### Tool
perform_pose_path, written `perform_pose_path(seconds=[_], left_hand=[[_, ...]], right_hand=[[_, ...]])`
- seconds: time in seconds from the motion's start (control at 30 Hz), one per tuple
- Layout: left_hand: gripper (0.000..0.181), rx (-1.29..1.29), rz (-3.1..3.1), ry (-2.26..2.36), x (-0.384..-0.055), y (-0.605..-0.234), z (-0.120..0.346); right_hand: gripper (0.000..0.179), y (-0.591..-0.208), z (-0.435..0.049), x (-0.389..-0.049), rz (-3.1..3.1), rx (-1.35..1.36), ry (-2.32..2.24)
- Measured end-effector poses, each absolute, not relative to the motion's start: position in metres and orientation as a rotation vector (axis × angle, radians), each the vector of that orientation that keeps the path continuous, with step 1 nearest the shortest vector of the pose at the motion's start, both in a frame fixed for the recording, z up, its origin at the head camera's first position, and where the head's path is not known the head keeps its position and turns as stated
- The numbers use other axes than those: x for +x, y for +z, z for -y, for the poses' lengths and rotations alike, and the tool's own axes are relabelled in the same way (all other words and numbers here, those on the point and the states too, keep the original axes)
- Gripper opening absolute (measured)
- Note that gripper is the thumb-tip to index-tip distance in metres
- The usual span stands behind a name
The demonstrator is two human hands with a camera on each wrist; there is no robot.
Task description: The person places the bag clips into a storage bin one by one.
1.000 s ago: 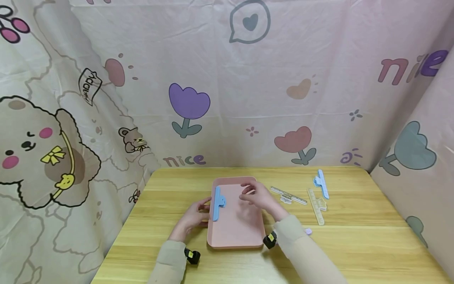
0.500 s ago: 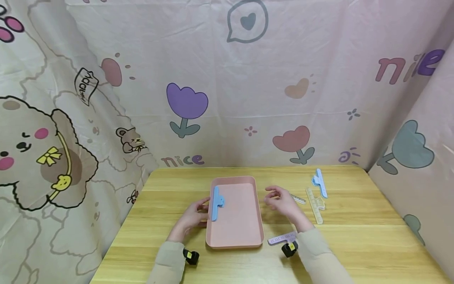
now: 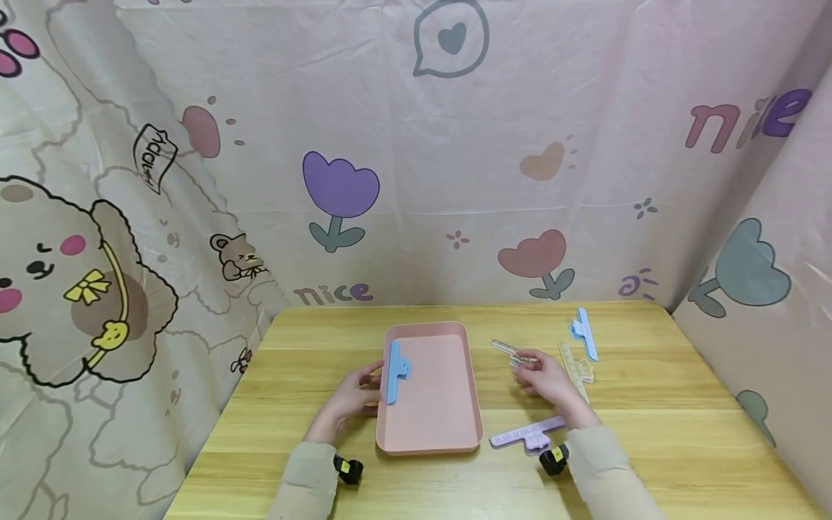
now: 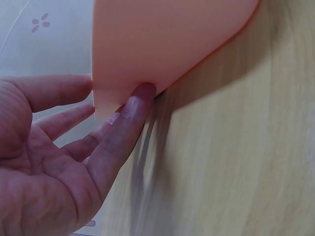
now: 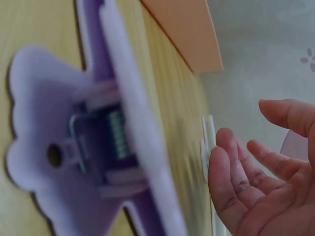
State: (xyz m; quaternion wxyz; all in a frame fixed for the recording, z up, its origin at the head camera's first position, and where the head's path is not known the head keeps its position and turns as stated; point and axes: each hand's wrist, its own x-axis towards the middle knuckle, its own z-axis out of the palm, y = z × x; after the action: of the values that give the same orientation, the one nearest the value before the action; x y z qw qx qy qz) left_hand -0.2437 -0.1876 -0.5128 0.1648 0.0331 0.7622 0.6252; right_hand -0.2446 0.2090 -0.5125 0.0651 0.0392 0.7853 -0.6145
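A pink tray (image 3: 429,404) lies on the table, a blue ruler clip (image 3: 393,372) inside along its left wall. My left hand (image 3: 351,393) rests against the tray's left side; in the left wrist view, extended fingertips touch the outer wall (image 4: 162,39). My right hand (image 3: 546,375) is over a clear ruler clip (image 3: 503,347), partly covering it, with fingers loosely bent and nothing held. Nearer the front lies a purple ruler clip (image 3: 520,435), large in the right wrist view with its spring showing (image 5: 44,118).
Right of my right hand lies a yellowish clear ruler clip (image 3: 567,355), partly hidden by that hand. Another blue clip (image 3: 588,336) sits at the back right. A patterned curtain (image 3: 416,180) closes off the table's far side.
My right hand has moved from above the tray rightward to the clear clip, uncovering the purple clip. The left hand and the tray have stayed put, apart from a slight view shift.
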Motion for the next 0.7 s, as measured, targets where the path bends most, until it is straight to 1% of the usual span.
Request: perform_pose_path(seconds=[0.43, 0.7], left_hand=[[0.072, 0.093, -2.165, 1.786, -0.243, -0.513, 0.188], [0.073, 0.094, -2.162, 1.788, -0.244, -0.513, 0.188]], right_hand=[[0.051, -0.524, -0.218, -0.253, -2.302, 0.228, -1.859], [0.055, -0.523, -0.22, -0.257, -2.233, 0.263, -1.913]])
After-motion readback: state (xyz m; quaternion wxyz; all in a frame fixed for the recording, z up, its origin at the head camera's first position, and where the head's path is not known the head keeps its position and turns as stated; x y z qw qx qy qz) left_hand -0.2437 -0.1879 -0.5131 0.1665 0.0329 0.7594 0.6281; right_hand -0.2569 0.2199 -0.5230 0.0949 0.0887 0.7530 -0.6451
